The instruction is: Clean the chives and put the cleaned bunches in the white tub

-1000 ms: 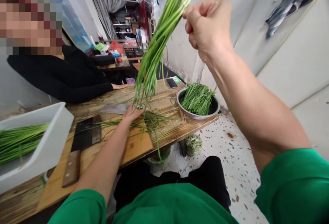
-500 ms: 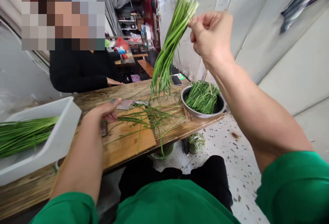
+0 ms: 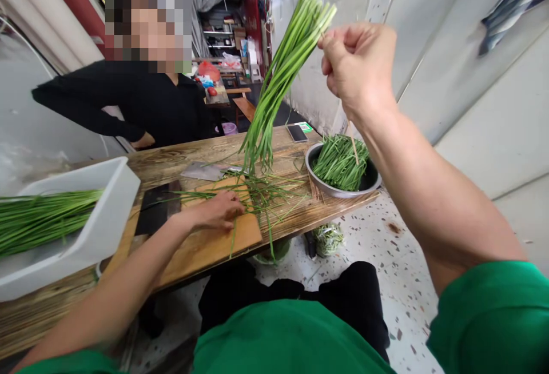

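Observation:
My right hand (image 3: 362, 59) is raised, its fingers pinched at the pale cut ends of a bunch of garlic chives (image 3: 283, 71). The green leaf ends hang down to the left over the table. A thin wooden stick (image 3: 354, 142) shows below my right wrist; whether it belongs to that bunch I cannot tell. My left hand (image 3: 218, 209) reaches over the wooden cutting board (image 3: 206, 237), palm down, fingers bent and apart at the loose chives (image 3: 268, 191). Behind that hand, a cleaver (image 3: 203, 171) lies flat on the table.
A white plastic bin (image 3: 109, 214) with long chives stands at left. To the right, a metal basin (image 3: 311, 171) holds more chives, near loose skewers. A dark slab (image 3: 152, 208) and a phone (image 3: 297, 132) lie on the table. A person in black (image 3: 171, 105) stands across.
My left hand has moved right and nearer, onto the board's loose chives. The raised bunch stays up, its leaf ends swinging slightly left. The person opposite has drawn a hand off the table.

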`<action>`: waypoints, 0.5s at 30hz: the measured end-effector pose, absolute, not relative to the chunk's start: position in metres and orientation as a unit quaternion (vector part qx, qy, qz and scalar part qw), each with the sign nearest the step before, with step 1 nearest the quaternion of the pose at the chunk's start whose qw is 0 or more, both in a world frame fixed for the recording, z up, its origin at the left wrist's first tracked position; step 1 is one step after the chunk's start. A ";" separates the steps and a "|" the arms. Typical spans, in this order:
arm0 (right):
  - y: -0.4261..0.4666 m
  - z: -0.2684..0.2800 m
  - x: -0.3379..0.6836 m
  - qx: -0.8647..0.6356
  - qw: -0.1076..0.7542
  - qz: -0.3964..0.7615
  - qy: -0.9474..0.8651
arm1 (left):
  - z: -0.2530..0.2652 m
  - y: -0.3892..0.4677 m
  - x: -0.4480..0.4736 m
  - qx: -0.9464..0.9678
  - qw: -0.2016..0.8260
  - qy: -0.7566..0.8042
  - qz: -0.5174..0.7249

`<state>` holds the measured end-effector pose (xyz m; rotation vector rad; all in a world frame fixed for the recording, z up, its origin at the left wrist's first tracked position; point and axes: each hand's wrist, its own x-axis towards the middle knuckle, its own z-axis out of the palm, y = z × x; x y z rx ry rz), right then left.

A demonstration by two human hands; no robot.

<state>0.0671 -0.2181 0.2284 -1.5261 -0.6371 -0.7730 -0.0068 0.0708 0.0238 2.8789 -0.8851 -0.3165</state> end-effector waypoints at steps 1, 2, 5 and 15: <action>-0.219 0.228 0.067 -0.664 0.608 -0.340 -0.273 | 0.021 0.073 -0.004 0.949 0.055 -0.297 -0.094; -0.220 0.228 0.066 -0.667 0.604 -0.344 -0.269 | 0.017 0.076 0.000 0.948 0.053 -0.304 -0.082; -0.221 0.230 0.063 -0.669 0.597 -0.356 -0.261 | 0.005 0.075 0.017 0.954 0.045 -0.293 -0.043; -0.202 0.257 0.047 -0.679 0.567 -0.382 -0.267 | -0.020 0.014 0.074 0.991 0.047 -0.065 0.108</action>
